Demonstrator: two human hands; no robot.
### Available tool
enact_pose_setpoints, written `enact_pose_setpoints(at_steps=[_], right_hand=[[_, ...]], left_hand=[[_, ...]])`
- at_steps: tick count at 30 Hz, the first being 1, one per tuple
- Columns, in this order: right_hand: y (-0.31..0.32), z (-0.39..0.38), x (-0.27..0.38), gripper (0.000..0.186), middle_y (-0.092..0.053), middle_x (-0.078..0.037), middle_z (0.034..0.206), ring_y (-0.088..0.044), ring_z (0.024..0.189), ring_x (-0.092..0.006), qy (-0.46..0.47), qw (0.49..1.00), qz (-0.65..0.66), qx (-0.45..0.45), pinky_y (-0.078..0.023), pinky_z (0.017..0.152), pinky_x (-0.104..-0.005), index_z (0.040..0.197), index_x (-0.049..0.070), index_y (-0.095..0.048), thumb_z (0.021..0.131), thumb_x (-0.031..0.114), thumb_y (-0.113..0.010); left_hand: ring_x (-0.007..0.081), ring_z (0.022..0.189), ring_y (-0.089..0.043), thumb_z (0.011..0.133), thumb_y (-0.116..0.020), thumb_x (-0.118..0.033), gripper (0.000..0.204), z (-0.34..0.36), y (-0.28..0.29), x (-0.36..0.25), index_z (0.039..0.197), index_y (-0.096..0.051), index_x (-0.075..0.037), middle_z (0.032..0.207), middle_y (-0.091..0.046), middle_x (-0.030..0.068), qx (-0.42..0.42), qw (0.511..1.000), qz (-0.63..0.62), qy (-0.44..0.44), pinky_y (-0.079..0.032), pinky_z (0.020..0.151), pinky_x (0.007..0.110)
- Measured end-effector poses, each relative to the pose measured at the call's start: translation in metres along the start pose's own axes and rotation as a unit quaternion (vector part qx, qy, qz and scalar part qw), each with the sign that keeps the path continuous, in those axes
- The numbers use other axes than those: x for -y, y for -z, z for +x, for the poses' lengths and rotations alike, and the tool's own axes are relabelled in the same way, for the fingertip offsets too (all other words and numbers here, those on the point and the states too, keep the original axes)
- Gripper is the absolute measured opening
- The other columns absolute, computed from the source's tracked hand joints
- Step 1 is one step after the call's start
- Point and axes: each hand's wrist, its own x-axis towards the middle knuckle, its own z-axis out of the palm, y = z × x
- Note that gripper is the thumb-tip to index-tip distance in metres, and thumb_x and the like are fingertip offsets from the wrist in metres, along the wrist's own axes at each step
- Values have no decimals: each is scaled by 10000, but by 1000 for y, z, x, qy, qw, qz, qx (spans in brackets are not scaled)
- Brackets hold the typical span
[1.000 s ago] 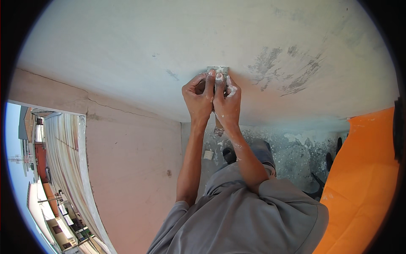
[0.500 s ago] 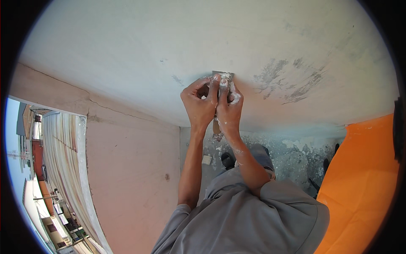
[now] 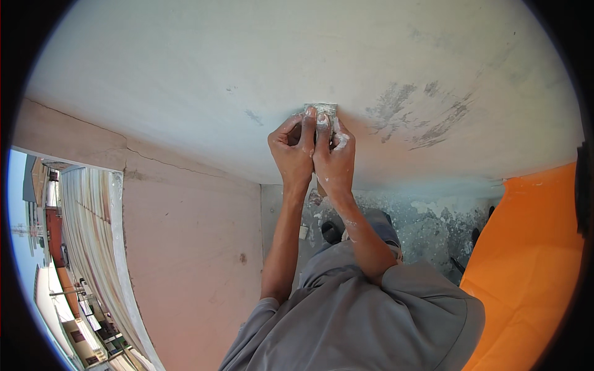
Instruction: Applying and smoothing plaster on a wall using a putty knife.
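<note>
Both my hands are raised side by side against a white ceiling (image 3: 204, 68). My left hand (image 3: 291, 150) and my right hand (image 3: 335, 159) together grip a small metal scraper (image 3: 323, 110). Its flat blade shows just above my fingertips and lies pressed on the plaster. White putty smears my fingers and right forearm. The scraper's handle is hidden inside my hands. My grey sleeves fill the lower middle of the picture.
Dark grey scraped patches (image 3: 427, 117) mark the ceiling right of the blade. A pinkish wall (image 3: 192, 247) with a crack along its top stands at the left, beside a window opening (image 3: 68, 260). An orange wall (image 3: 532, 260) is at the right. A spattered grey floor (image 3: 433, 222) lies below.
Both hands stay clamped on the scraper against the ceiling; hands and blade have shifted only slightly in the picture.
</note>
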Motion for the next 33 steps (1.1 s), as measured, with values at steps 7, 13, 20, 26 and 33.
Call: enact_pose_setpoints(at_steps=[7,13,20,26,33], right_hand=[[19,9,6,335,-677,-182,723,-648,628,-247,46,993,-101,38,-515,618,-370,1011,-62,-674,1039,252,-561],[18,14,-5,336,-637,-133,651,-579,562,-197,101,979,-175,20,-474,566,-354,986,-53,-672,1043,260,-562],[-17,5,1,350,-507,10,594,-443,553,-56,3,996,85,0,-340,491,-293,926,-20,-632,1074,283,-539],[-9,15,52,326,-492,14,625,-426,596,-43,13,991,126,42,-350,510,-281,877,-9,-594,1076,246,-547],[37,-28,-23,243,-592,-75,667,-497,605,-93,-95,974,22,205,-431,560,-324,1061,-28,-632,1071,193,-532]], left_hand=[[25,647,-504,1005,-696,-170,233,-10,-12,17,884,-736,25,728,-633,-39,-30,997,-73,12,-417,570,209],[38,654,-546,1000,-700,-165,233,-7,-15,5,892,-733,39,746,-671,-17,-54,994,-94,8,-433,573,217],[19,575,-486,929,-747,-104,174,13,1,-27,851,-749,51,671,-658,-6,-17,990,130,-54,-385,527,225],[16,584,-483,934,-753,-110,194,16,-24,-75,822,-732,48,663,-643,-14,-29,977,162,-134,-372,527,217],[19,472,-438,1024,-648,-127,190,-50,42,15,876,-690,-15,687,-600,-27,-45,996,72,19,-295,382,218]])
